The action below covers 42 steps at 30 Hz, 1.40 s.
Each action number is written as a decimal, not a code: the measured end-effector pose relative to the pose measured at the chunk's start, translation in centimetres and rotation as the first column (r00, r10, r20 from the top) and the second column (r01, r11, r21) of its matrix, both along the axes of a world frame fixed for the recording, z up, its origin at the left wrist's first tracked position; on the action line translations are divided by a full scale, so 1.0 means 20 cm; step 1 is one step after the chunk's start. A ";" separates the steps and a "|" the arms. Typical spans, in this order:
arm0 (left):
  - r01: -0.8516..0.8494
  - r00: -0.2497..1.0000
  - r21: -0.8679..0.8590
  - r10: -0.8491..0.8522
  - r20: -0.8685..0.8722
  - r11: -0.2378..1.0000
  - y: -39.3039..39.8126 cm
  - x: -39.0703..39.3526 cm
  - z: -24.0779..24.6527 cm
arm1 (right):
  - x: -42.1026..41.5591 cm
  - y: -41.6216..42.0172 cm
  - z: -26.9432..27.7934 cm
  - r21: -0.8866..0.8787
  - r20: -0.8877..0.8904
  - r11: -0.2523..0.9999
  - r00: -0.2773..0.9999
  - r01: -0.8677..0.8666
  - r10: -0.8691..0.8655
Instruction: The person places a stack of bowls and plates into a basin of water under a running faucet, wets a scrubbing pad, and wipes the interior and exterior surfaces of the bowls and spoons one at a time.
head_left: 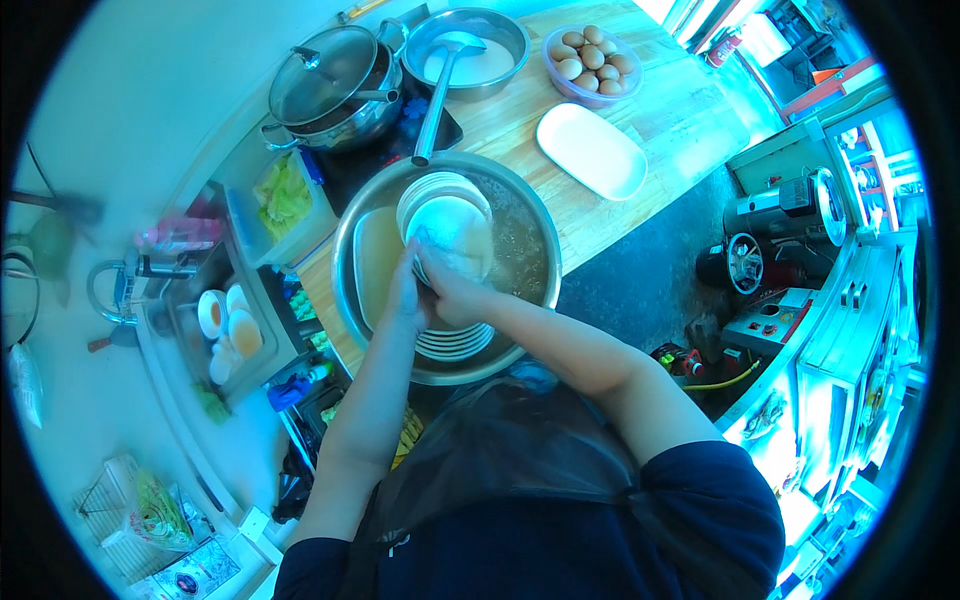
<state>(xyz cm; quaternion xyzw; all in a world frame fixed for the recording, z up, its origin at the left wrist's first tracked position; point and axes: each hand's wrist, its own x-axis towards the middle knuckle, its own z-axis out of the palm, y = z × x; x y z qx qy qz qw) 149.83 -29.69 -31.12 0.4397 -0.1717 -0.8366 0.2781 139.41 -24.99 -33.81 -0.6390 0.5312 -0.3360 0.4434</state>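
Observation:
A large round steel basin (550, 247) holds cloudy water with several stacked white plates (454, 343) on its near side. Farther back in it, a stack of white bowls or dishes (450, 221) rises under my fingers. A pale oblong dish (367, 277) lies in the water along the left wall. My left hand (409, 292) and my right hand (454, 292) are close together over the basin's middle, their fingertips meeting at the near edge of the upper stack. Whether they grip a dish is hidden by the hands themselves.
A lidded steel pot (330, 82), a steel bowl (517, 45) of white liquid with a ladle or turner (439, 105), a bowl of eggs (592, 60) and a white oblong plate (592, 152) stand beyond the basin. Left are a tub of leaves (283, 196) and a sink (266, 307) with dishes.

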 end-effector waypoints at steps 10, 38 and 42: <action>0.169 0.890 -0.217 -0.055 0.452 0.961 -0.12 0.05 -0.22 | -0.22 0.11 -0.07 -0.193 -0.459 0.947 0.876 -0.258 0.145; 0.060 0.946 0.304 0.042 -0.320 0.951 0.07 0.03 -0.21 | -0.13 0.25 0.28 -0.507 -0.500 0.842 0.859 -0.183 -0.115; 0.062 0.954 0.276 0.025 -0.300 0.959 0.10 0.03 -0.17 | -0.10 0.06 0.34 -0.684 -0.362 0.729 0.878 -0.023 -0.312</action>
